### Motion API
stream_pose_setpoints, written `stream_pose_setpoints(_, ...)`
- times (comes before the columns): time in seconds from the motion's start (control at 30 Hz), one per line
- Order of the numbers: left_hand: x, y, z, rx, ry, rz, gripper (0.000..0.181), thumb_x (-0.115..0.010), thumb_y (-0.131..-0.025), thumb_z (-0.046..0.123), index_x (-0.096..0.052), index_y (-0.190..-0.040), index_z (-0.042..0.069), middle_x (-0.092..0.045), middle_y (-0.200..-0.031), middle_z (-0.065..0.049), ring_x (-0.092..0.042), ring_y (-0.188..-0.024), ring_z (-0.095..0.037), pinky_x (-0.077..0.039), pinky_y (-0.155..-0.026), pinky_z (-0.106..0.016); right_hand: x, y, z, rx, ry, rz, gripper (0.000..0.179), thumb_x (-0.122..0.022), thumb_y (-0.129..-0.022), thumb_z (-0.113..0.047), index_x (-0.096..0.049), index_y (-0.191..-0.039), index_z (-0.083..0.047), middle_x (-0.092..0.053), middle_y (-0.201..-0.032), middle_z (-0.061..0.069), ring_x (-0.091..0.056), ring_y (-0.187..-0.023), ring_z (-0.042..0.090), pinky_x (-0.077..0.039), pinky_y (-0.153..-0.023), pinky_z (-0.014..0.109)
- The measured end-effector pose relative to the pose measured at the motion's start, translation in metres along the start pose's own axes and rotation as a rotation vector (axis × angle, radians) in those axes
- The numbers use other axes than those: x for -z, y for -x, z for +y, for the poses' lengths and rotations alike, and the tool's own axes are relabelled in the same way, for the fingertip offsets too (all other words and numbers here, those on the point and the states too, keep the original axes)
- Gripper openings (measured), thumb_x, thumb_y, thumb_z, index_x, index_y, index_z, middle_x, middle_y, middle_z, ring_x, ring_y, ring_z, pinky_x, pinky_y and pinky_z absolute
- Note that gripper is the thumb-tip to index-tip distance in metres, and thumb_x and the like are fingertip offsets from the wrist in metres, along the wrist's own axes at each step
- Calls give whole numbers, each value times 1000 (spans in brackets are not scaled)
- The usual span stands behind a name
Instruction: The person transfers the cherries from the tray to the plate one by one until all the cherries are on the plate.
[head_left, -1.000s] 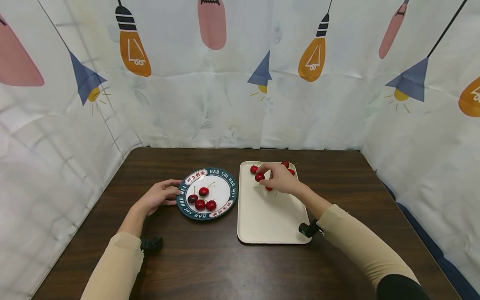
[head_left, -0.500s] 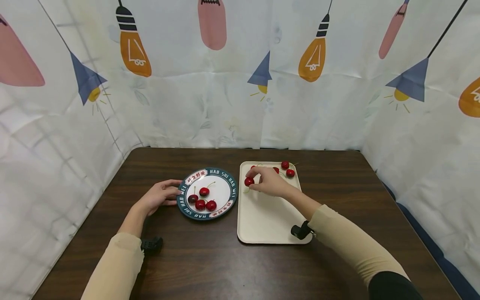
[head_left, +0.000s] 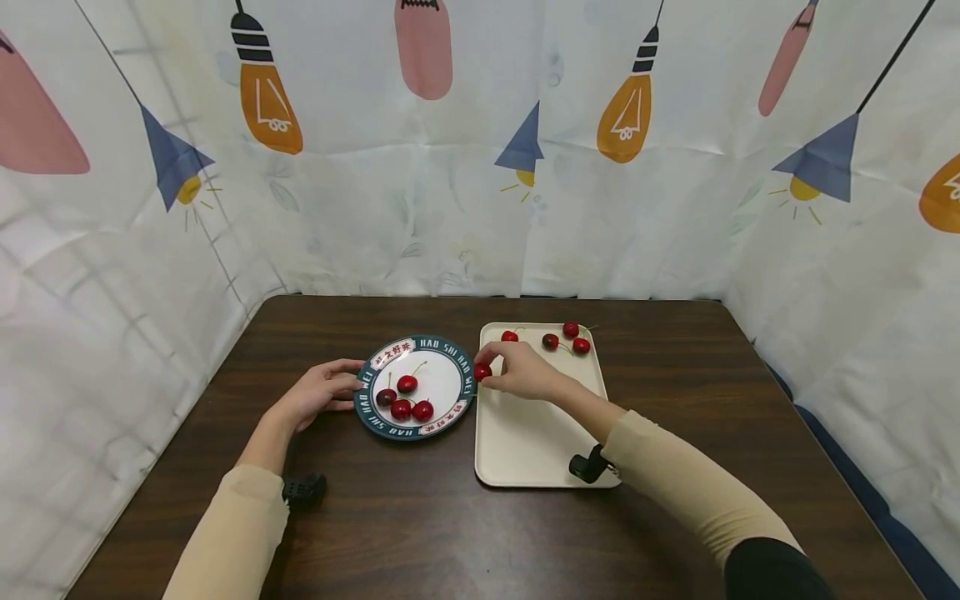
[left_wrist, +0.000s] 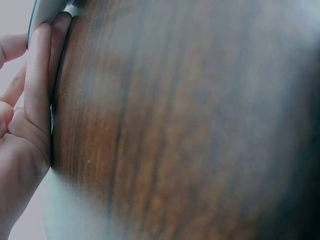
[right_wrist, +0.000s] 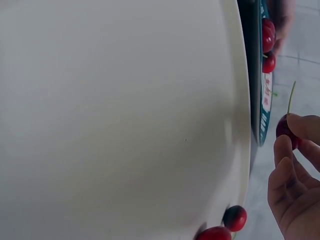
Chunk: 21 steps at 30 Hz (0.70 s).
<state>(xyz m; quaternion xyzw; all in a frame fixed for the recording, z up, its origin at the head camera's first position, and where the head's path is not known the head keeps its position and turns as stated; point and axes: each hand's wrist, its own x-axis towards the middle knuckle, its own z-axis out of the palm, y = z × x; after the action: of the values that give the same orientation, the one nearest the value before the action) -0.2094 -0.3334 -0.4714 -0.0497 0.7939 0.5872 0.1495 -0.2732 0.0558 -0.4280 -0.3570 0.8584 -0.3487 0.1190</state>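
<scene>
A red cherry (head_left: 482, 372) is pinched between the thumb and fingers of my right hand (head_left: 521, 371), over the left edge of the beige tray (head_left: 540, 442). Its green stem points up in the right wrist view, where the same cherry (right_wrist: 285, 129) shows beside the plate. My left hand (head_left: 326, 387) holds the left rim of a white plate with a teal lettered border (head_left: 367, 419); in the left wrist view, fingers (left_wrist: 37, 80) reach beneath the rim and another digit touches its other side. Several cherries (head_left: 407, 384) lie on the plate.
More stemmed cherries (head_left: 551, 342) lie along the far end of the tray. Plate and tray stand side by side on a dark wooden table (head_left: 405, 525). A white printed curtain (head_left: 420, 217) hangs behind the table and along both sides.
My right hand has moved left across the tray with the cherry, from among the far cherries to the edge beside the plate. My left hand stays at the plate's rim.
</scene>
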Motion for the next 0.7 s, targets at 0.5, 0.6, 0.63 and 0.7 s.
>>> stream_pose_setpoints(0.5, -2, 0, 0, 0, 10, 2, 57, -62, -104, 24, -43, -153, 4, -52, -140, -24, -65, -109, -26, -58, -89, -33, -15, -6, -16, 31, 4, -36, 34, -78, -91, -12, -69, -123, -7, -68, -112, 4, -59, -76, 16, -55, -67, 25)
stream_pose_setpoints(0.6, -2, 0, 0, -7, 7, -2, 58, -61, -104, 24, -41, -154, 3, -52, -140, -25, -65, -109, -26, -58, -90, -33, -17, -7, -18, 40, 5, -42, 35, -77, -92, -12, -68, -125, -5, -68, -114, 6, -60, -77, 17, -55, -68, 26)
stream_pose_setpoints(0.63, -2, 1, 0, -5, 11, 2, 57, -62, -104, 24, -42, -154, 3, -52, -140, -24, -65, -108, -25, -58, -89, -33, -17, -7, -18, 40, 4, -43, 36, -77, -92, -13, -67, -126, -5, -68, -115, 8, -60, -76, 18, -55, -68, 26)
stream_pose_setpoints(0.7, -2, 1, -1, -10, 8, -4, 58, -61, -105, 24, -40, -155, 2, -51, -141, -25, -65, -108, -25, -58, -90, -33, -17, -7, -18, 42, -5, -38, 37, -76, -93, -13, -67, -127, -3, -68, -118, 10, -61, -75, 18, -55, -67, 27)
